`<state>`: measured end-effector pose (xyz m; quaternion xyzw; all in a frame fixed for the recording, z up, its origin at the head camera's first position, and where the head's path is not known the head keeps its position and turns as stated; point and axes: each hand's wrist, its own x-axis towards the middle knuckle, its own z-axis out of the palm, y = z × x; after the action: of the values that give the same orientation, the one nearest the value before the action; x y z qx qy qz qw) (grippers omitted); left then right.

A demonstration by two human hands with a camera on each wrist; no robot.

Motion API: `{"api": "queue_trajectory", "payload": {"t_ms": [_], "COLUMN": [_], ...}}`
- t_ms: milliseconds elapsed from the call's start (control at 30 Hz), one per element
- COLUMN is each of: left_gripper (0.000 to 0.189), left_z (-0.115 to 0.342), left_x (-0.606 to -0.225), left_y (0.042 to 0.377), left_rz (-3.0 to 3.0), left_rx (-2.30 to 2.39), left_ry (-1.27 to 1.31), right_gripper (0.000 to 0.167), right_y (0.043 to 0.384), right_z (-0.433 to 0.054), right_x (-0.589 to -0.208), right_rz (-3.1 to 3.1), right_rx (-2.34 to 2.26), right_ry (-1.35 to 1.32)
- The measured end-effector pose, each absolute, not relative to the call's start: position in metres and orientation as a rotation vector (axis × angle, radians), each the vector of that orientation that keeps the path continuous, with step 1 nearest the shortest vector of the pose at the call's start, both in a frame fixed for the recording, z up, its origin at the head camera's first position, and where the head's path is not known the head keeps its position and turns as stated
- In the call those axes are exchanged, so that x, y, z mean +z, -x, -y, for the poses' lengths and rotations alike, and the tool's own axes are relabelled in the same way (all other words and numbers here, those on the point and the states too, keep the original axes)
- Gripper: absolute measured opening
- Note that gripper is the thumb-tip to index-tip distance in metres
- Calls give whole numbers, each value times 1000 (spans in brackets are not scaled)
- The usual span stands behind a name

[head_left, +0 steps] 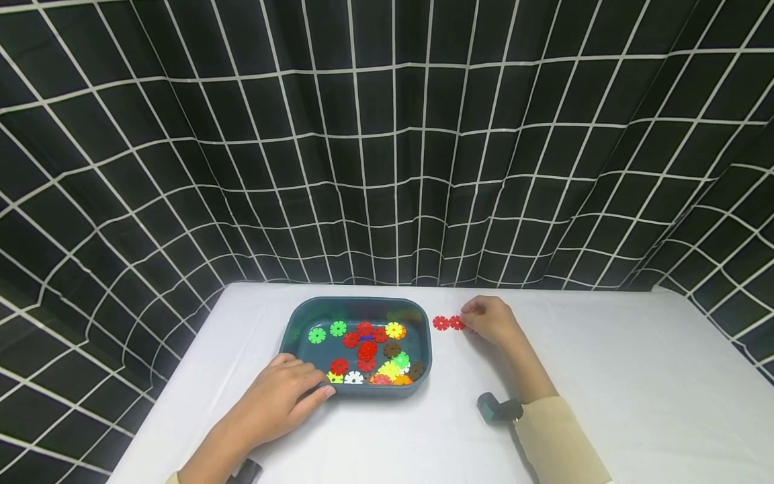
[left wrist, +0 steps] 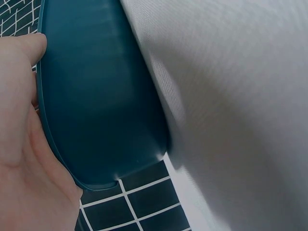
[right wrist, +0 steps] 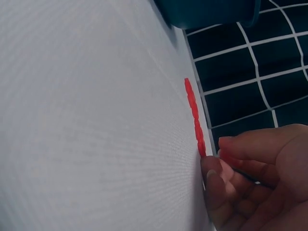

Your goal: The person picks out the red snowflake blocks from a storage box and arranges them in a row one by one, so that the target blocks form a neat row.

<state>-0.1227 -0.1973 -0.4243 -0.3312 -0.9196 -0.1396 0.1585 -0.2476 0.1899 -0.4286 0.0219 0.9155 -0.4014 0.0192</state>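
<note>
Head view: red notched discs point(head_left: 441, 323), flat plastic, two in a row on smooth white cloth point(head_left: 605, 363), just beyond the three o'clock rim of a glossy teal tray point(head_left: 387, 392) with rounded corners; long axis from nine to three o'clock. Right wrist view: row edge-on, thin and scalloped, far end toward twelve o'clock. Right hand point(head_left: 492, 321), fingers bent, touching the row's three o'clock end; cannot tell whether pinching. Left hand point(head_left: 281, 396), well apart, gripping the tray's eight o'clock rim. Inside, multicoloured toothed discs point(head_left: 367, 349), scattered and overlapping.
</note>
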Motion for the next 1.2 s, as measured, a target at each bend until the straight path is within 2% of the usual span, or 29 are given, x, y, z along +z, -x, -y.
{"api": "queue_trajectory", "payload": {"t_ms": [333,467,800,1000,1100,1200], "left_gripper": [20,19,20,21,21,20], "left_z": [197,197,199,199,199,199], "left_x": [-425,-425,-424,-423,-424,-425], "left_y": [124,124,124,124,124,125], "left_rz": [2633,2612,2646,2642,2636,2635], "left_rx": [-407,-410,-401,-402,-406,-409], "left_ry": [943,956,941,952,955,957], "right_gripper": [15,12,11,11,13,19], "right_y": [247,245,218,201,196,193], "right_z": [-187,-180,-125,-91,-82,-76], "right_x": [-425,-418,-386,-384,-390,-395], "right_rz": [-2875,-2933,-2962,-2719,-2646,-2671], "right_rx": [-1263,-1335,-1268,-1050,-897,-734], "right_ry": [-47,51,675,1074,1187,1192]}}
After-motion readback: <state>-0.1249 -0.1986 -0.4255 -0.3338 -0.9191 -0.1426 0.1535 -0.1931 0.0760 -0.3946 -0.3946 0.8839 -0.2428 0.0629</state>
